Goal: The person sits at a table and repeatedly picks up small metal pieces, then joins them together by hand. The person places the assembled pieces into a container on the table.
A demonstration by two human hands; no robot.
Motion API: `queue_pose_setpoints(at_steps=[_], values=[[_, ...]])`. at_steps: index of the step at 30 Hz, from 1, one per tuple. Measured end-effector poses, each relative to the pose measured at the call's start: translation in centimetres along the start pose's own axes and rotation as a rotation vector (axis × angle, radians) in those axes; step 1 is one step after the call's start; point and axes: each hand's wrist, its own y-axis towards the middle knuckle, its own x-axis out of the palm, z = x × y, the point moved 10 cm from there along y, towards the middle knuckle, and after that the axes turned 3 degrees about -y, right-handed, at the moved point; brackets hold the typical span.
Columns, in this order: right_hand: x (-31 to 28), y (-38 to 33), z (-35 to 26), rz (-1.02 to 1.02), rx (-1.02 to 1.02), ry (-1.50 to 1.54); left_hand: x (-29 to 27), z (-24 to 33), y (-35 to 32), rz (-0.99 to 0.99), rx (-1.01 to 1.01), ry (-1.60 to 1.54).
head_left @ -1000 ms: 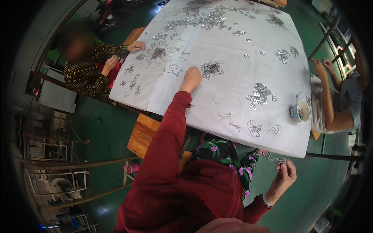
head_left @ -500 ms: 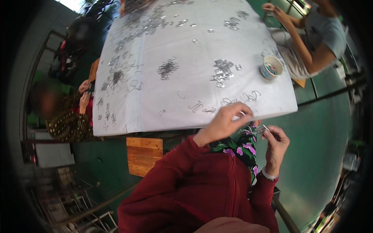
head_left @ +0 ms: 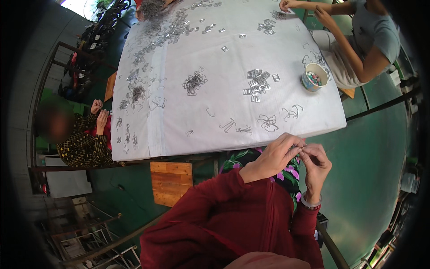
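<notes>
Just off the table's near edge, my left hand [head_left: 278, 156] and my right hand [head_left: 317, 163] meet fingertip to fingertip. Both are closed in a pinch. A bit of thin grey metal shows between the fingertips; my fingers hide most of it, and its shape is unclear. On the white-covered table [head_left: 192, 130], closest to my hands, lie loose bent wire hooks [head_left: 268, 123]. Farther in are a pile of flat silvery metal buckles [head_left: 257, 83] and a tangled heap of small wire pieces [head_left: 195, 82].
A paper tub [head_left: 309, 83] with small coloured pieces stands near the table's right edge. One co-worker [head_left: 374, 45] sits at the right, another [head_left: 85, 139] at the left; more hands [head_left: 142, 13] show at the far edge. A wooden stool [head_left: 171, 183] stands at the near side.
My left hand has moved right and down from over the table edge to meet my right hand. The metal pieces that showed in my right fingers are now mostly covered.
</notes>
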Motion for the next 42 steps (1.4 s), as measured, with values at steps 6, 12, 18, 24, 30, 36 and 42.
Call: queue_pose_setpoints(at_steps=[6,12,18,24,30,36,42], values=[[0.7,4.1,1.6,-0.201,0.116,0.166,-1.5,-0.6,-0.4,0.041,-0.011,-0.082],[9.3,15.3,10.3,-0.385,0.129,-0.214,-0.8,0.3,-0.6,-0.004,0.038,-0.103],[14.5,18.1,12.8,-0.266,-0.318,-0.792,-1.1,1.1,-1.5,0.001,0.050,-0.068],[12.1,16.7,13.1,-0.280,-0.065,-0.675,-1.0,0.5,-1.6,0.000,0.027,-0.057],[6.2,11.6,10.0,-0.212,0.315,0.066,-0.8,-0.6,-1.5,-0.018,0.006,-0.009],[2.0,5.2,1.7,-0.176,0.261,-0.078,-0.7,-2.0,-1.3,0.020,-0.066,-0.049],[-0.4,3.4,0.1,-0.059,0.193,-0.107,-0.5,-0.8,-0.7,0.023,0.011,0.063]])
